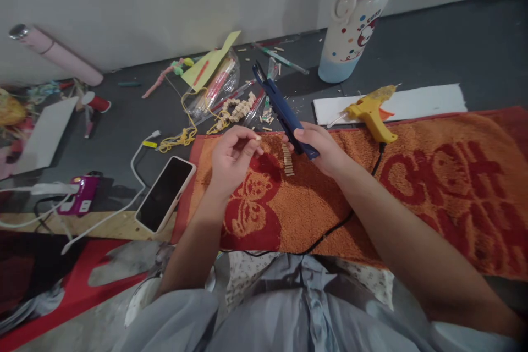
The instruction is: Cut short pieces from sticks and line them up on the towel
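My right hand (315, 143) is closed around a dark blue stapler (282, 107), held slanting up and to the left over the towel. Between the thumb and forefinger of my left hand (237, 154) is a small pale wooden piece (258, 138); its exact shape is too small to tell. A row of short pale sticks (287, 160) lies on the orange and red towel (313, 198), just below the stapler. Behind my left hand, a bundle of beige pieces strung together (239, 110) rests on the dark table.
A yellow glue gun (373, 110) lies on a white board (429, 103) at right, its cord crossing the towel. Behind stands a tall bottle (350, 27). At left are a phone (165, 195), white cable (138, 168), purple power adapter (79, 197) and pink flask (61, 58).
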A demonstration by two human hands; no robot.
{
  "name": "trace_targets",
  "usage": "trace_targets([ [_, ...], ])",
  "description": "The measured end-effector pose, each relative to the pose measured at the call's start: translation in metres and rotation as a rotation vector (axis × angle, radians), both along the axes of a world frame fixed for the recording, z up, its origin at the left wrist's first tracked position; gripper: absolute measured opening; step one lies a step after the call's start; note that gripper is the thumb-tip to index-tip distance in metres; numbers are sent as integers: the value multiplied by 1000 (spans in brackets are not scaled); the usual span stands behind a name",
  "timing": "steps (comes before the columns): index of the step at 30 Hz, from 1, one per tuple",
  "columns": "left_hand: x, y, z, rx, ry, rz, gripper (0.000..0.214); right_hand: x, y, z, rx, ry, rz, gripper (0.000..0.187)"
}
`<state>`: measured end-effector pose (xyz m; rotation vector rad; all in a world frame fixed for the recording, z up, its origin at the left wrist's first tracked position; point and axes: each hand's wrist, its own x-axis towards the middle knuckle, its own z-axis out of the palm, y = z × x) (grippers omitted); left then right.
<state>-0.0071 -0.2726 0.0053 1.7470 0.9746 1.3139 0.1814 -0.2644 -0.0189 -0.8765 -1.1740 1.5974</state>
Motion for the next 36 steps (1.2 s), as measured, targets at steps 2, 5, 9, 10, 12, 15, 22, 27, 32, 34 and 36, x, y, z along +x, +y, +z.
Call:
trace_targets([
  [2, 2, -1, 0, -21, -51, -12, 15, 0, 0, 1, -3, -8, 3, 26],
  [5, 3, -3, 1, -18, -85, -29, 13, 0, 0, 2, 2, -17, 7, 28],
  [9, 3, -4, 1, 16, -80, -47, 10, 0, 1, -1, 3, -12, 1, 27],
  [10, 2, -4, 1, 23, -65, -43, 9, 0, 1, -1, 1, -11, -1, 26],
  [12, 2, -5, 0, 40, -24, -33, 9, 1, 0, -1, 3, -12, -6, 25],
  [15, 1, -5, 0, 82, 55, -1, 8, 1, 0, 0, 7, -26, -11, 24],
  [22, 4, -8, 3, 182, 416, -65, 5, 2, 2, 0, 17, -32, -14, 26],
  [27, 14, -18, -5, 88, 680, -228, 7, 5, 4, 0, 31, -60, -51, 33],
  [32, 21, -23, -10, -14, 950, -295, 11, 6, 6, -2, 43, -47, -62, 34],
  [34, 21, -22, -10, -32, 991, -282, 11, 6, 6, -4, 48, -36, -59, 33],
  [36, 21, -21, -10, -40, 1002, -262, 11, 6, 7, -5, 50, -29, -54, 31],
])
